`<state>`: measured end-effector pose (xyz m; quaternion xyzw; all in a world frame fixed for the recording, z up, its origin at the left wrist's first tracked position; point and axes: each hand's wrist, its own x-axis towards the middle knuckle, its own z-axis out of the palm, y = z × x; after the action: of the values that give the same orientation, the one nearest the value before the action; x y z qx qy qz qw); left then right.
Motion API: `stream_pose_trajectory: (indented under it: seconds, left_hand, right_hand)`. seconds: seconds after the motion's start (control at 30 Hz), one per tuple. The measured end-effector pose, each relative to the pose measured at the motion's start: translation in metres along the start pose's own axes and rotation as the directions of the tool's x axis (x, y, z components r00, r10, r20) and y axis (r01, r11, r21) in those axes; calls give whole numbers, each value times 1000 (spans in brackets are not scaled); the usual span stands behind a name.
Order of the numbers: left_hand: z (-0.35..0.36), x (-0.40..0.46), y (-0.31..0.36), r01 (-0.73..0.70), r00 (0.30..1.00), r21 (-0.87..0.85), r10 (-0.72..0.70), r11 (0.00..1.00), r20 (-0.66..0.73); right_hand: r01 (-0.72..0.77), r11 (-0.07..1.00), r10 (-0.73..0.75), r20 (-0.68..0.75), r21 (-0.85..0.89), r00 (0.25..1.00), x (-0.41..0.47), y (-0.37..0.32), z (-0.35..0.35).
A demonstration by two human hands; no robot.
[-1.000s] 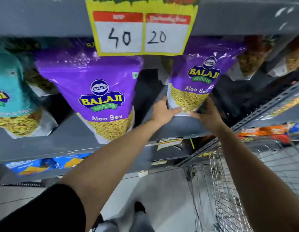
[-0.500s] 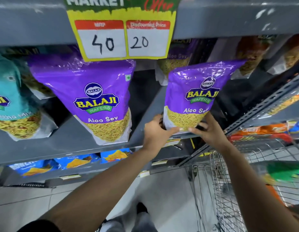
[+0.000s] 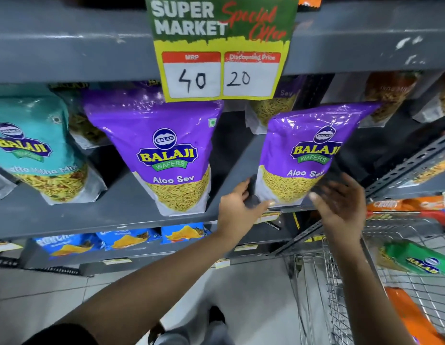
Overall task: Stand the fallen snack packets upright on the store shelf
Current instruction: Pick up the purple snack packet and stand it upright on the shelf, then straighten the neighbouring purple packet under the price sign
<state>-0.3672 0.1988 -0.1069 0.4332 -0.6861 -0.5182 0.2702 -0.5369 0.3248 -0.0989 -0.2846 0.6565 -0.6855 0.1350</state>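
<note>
- Purple glossy film makes up the snack packet (image 3: 306, 155) that matters here: it stands on the grey metal shelf (image 3: 121, 205) directly above and between the two hands, its base at fingertip level.
- Its long axis runs bottom to top and leans a little to the right, so the top corner sits farther right than the base; I judge it nearly upright but not yet square.
- Left hand (image 3: 237, 210) is at the packet's lower left corner, fingers curled, thumb tip touching or just beside the white bottom seam; motion blur leaves it unclear whether it truly pinches the corner.
- Right hand (image 3: 341, 207) is spread open with fingers fanned, just below and to the right of the base, apparently off the film.
- Left hand is therefore the nearer one, so any last nudge to straighten the lean would probably come from it, with the right hand steadying the far side.
- Film looks slick and crinkly, with a clear window showing thin yellow strands; the pouch is flat-bottomed and soft-sided, so it should slump easily if pushed high up.
- Well to the left of the left hand, a second purple packet (image 3: 164, 150) stands upright on the same shelf.
</note>
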Motion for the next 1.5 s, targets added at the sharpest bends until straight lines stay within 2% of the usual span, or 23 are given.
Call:
stream_pose_trajectory:
  seconds: [0.07, 0.13, 0.2, 0.3, 0.37, 0.43, 0.53, 0.6, 0.67, 0.73, 0.77, 0.83, 0.87, 1.03, 1.3, 1.43, 1.5]
  left_hand:
    - [-26, -14, -7, -16, 1000, 6, 16, 1000, -14]
    - [-62, -29, -17, -26, 997, -15, 25, 1000, -67]
    - [-104, -44, -31, -6, 991, -23, 3, 1000, -130]
    - [-172, -67, -53, 10, 972, 35, -1, 999, -236]
    - [-221, -76, -67, 27, 935, 104, 12, 994, -354]
    - [-272, -79, -80, 42, 882, 132, 26, 990, -471]
    - [-343, -74, -99, 63, 800, 107, 14, 992, -600]
    - [-384, -63, -111, 111, 763, 56, -49, 992, -644]
    - [-418, -43, -123, 183, 806, 51, -120, 982, -579]
    - [-441, -20, -130, 213, 908, 97, -160, 972, -387]
    - [-449, -9, -132, 178, 954, 84, -152, 980, -259]
    - [-453, 7, -135, 104, 994, 10, -103, 995, -39]
    - [-453, 12, -138, 88, 996, 11, -88, 996, -2]
    - [-448, 4, -153, 49, 997, 105, -42, 993, -70]
    - [-435, -29, -155, 110, 994, -124, -111, 986, -3]
    - [-434, -30, -157, 116, 993, -142, -117, 983, 3]
    - [-434, -29, -157, 106, 994, -135, -106, 985, 6]
  right_hand:
    - [56, 997, -52, -82, 50, 995, -21, -10, 8]
    - [87, 996, -86, -53, 21, 995, -43, -21, 30]
    - [157, 984, -155, 33, -80, 987, -63, -30, 65]
    - [259, 956, -220, 247, -138, 944, -92, -45, 129]
    - [355, 917, -270, 373, -181, 888, -110, -54, 171]
    - [393, 904, -289, 438, -166, 851, -126, -63, 210]
    - [392, 907, -260, 529, -153, 808, -150, -71, 270]
    - [341, 926, -191, 575, -164, 796, -165, -71, 315]
    - [155, 967, -7, 585, -204, 811, -167, -65, 360]
    - [-32, 957, 208, 601, -290, 772, -155, -53, 399]
    - [-98, 945, 280, 612, -313, 740, -147, -48, 415]
    - [-158, 937, 327, 623, -311, 711, -135, -36, 437]
    - [-154, 934, 331, 615, -323, 716, -134, -31, 443]
    - [-147, 944, 299, 582, -294, 756, -151, -26, 430]
    - [-132, 928, 320, 563, -349, 762, -180, -32, 398]
    - [-97, 912, 323, 556, -398, 766, -181, -38, 396]
    - [-73, 927, 281, 550, -369, 786, -183, -43, 397]
